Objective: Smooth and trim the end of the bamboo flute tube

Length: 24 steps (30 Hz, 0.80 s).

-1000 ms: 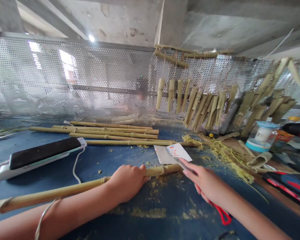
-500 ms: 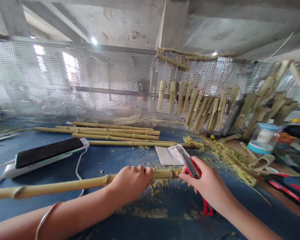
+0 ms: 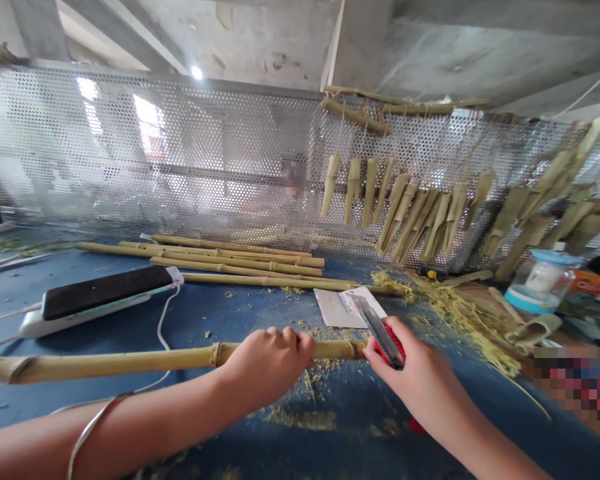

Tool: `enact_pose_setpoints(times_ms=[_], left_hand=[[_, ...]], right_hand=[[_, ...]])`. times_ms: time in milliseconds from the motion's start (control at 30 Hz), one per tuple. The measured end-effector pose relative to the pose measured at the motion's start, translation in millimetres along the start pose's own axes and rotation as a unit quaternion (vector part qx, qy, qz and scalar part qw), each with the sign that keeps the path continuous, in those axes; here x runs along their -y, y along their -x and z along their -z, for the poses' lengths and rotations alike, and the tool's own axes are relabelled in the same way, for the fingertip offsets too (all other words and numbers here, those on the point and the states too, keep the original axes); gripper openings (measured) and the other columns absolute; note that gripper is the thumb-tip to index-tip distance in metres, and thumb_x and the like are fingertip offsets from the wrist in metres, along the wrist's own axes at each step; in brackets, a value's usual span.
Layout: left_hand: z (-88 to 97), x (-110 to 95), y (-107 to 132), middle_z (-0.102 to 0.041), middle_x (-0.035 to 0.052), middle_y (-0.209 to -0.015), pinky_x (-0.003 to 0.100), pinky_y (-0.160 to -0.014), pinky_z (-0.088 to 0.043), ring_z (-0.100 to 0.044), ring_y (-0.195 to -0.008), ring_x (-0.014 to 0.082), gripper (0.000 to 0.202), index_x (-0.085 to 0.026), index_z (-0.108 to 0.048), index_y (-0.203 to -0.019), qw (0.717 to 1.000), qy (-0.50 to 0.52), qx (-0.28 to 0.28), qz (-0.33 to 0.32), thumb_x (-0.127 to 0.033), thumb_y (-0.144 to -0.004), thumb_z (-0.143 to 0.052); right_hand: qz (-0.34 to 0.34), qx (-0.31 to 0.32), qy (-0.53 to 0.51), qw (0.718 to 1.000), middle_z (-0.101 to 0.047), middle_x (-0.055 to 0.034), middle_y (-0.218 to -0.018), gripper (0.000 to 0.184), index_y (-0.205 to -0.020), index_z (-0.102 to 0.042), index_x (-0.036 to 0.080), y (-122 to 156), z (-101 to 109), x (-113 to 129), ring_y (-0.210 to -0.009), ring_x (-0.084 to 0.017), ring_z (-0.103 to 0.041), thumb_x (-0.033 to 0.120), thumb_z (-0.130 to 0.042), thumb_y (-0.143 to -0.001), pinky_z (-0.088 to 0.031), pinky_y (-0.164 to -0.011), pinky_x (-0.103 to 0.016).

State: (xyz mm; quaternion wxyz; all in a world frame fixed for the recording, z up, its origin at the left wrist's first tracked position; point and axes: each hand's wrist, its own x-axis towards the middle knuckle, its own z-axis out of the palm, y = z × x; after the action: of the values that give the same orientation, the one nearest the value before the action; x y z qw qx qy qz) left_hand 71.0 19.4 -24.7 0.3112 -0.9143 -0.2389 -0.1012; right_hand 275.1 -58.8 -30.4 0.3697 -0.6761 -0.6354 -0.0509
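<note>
Yellow bamboo pole (image 3: 130, 360) runs sideways, gripped in left hand (image 3: 267, 369); right hand (image 3: 405, 380), nearer its end, clutches red-handled utility knife (image 3: 383, 341).

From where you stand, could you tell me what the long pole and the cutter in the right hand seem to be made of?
The pole looks like dried bamboo: straw-yellow, matte, with raised nodes along it. The utility knife in the right hand seems to have a red plastic body and a grey steel part, though the hand hides much of it.
</note>
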Motion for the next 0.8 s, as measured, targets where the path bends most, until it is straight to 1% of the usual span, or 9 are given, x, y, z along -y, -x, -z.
enact_pose_setpoints(times_ms=[100,267,333,400,467,567,667,733,800], left_hand=[[0.6,-0.2,-0.1,-0.057,0.0055,-0.067,0.023,-0.044,-0.039,-0.055,-0.056,0.0143,0.023,-0.014,-0.049,-0.094,1.0,0.004,0.007,0.004,-0.032,-0.086,-0.037],[2.6,-0.6,0.8,-0.056,0.0057,-0.068,0.025,-0.044,-0.041,-0.056,-0.056,0.0154,0.024,-0.014,-0.05,-0.096,1.0,-0.006,0.017,-0.001,-0.031,-0.087,-0.035],[3.5,-0.8,1.0,-0.056,0.0056,-0.068,0.024,-0.044,-0.04,-0.056,-0.056,0.0151,0.024,-0.014,-0.05,-0.096,1.0,-0.011,0.013,0.0,-0.03,-0.087,-0.035],[4.2,-1.0,0.9,-0.056,0.0055,-0.067,0.023,-0.044,-0.039,-0.056,-0.056,0.0147,0.023,-0.013,-0.05,-0.095,1.0,-0.009,0.006,0.003,-0.03,-0.086,-0.036],[4.4,-1.3,0.7,-0.057,0.0055,-0.066,0.023,-0.043,-0.039,-0.056,-0.055,0.0146,0.023,-0.013,-0.05,-0.094,1.0,-0.008,0.002,0.004,-0.031,-0.086,-0.038],[3.8,-2.0,0.8,-0.057,0.0054,-0.066,0.023,-0.042,-0.039,-0.056,-0.054,0.0147,0.022,-0.014,-0.05,-0.093,1.0,-0.012,-0.009,0.0,-0.03,-0.085,-0.038],[2.1,-2.6,1.3,-0.057,0.0051,-0.065,0.022,-0.043,-0.038,-0.056,-0.053,0.0138,0.022,-0.014,-0.05,-0.092,1.0,-0.007,-0.023,-0.004,-0.031,-0.086,-0.038],[0.8,-2.9,1.4,-0.057,0.005,-0.065,0.022,-0.043,-0.038,-0.056,-0.053,0.0138,0.023,-0.015,-0.05,-0.092,1.0,-0.006,-0.022,-0.003,-0.033,-0.085,-0.038],[-0.4,-3.1,1.2,-0.057,0.0046,-0.064,0.022,-0.042,-0.038,-0.056,-0.053,0.0142,0.024,-0.015,-0.05,-0.092,1.0,-0.008,-0.018,0.003,-0.034,-0.085,-0.038]], right_hand=[[0.019,-0.003,-0.004,1.0,-0.062,0.0016,-0.063,0.01,-0.081,-0.047,0.023,1.3,1.7,2.3,-0.051,-0.013,-0.058,0.03,-0.051,-0.075,-0.042,-0.05,-0.021],[0.05,-0.018,0.029,0.998,-0.056,0.0045,-0.051,0.007,-0.081,-0.049,0.023,3.5,0.2,3.7,-0.042,-0.012,-0.053,0.029,-0.049,-0.077,-0.038,-0.043,-0.02],[0.069,-0.031,0.033,0.997,-0.059,0.0025,-0.057,0.009,-0.084,-0.049,0.022,4.1,-0.9,2.8,-0.046,-0.013,-0.056,0.029,-0.047,-0.078,-0.04,-0.045,-0.021],[0.081,-0.042,0.032,0.995,-0.063,-0.0005,-0.066,0.012,-0.087,-0.049,0.022,4.3,-1.4,1.7,-0.054,-0.014,-0.06,0.029,-0.049,-0.078,-0.042,-0.05,-0.022],[0.084,-0.042,0.03,0.995,-0.064,-0.0011,-0.07,0.012,-0.087,-0.049,0.022,4.4,-1.3,0.9,-0.057,-0.015,-0.061,0.029,-0.049,-0.078,-0.043,-0.052,-0.022],[0.086,-0.044,0.038,0.995,-0.061,0.0012,-0.06,0.009,-0.084,-0.05,0.022,4.6,-1.1,0.0,-0.049,-0.013,-0.058,0.029,-0.047,-0.079,-0.041,-0.046,-0.021],[0.09,-0.045,0.034,0.994,-0.061,0.0016,-0.058,0.009,-0.085,-0.05,0.022,5.2,-1.3,-0.6,-0.046,-0.013,-0.058,0.029,-0.046,-0.081,-0.04,-0.044,-0.021],[0.085,-0.037,0.013,0.996,-0.062,0.0015,-0.059,0.01,-0.085,-0.05,0.022,5.5,-0.7,0.4,-0.047,-0.013,-0.058,0.03,-0.046,-0.081,-0.041,-0.045,-0.021],[0.064,-0.022,-0.025,0.997,-0.063,0.0018,-0.061,0.01,-0.084,-0.05,0.023,5.6,1.3,3.4,-0.048,-0.012,-0.058,0.031,-0.048,-0.08,-0.043,-0.047,-0.021]])
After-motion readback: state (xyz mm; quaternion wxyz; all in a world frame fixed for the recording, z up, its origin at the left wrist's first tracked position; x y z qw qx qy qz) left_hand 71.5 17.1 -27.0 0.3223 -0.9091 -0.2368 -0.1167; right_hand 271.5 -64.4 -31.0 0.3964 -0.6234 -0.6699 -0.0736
